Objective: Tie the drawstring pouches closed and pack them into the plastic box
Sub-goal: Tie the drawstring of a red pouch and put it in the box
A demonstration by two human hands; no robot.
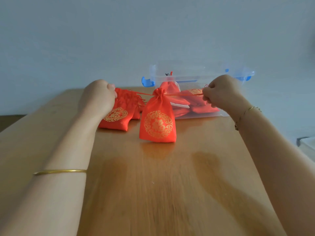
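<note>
A red drawstring pouch (157, 120) with a gold emblem hangs just above the wooden table, its neck cinched tight. Its red drawstring (184, 94) is stretched taut to both sides. My left hand (98, 96) pinches the left end of the string and my right hand (221, 91) pinches the right end, both fists curled. Behind my left hand, other red pouches (119, 116) lie on the table. The clear plastic box (196, 77) with blue latches stands at the back and holds several red pouches (196, 103).
The wooden table (153, 184) reaches toward me, with its left edge at the lower left and its right edge along my right forearm. A pale wall rises behind the box. A grey object (305, 142) shows past the table's right edge.
</note>
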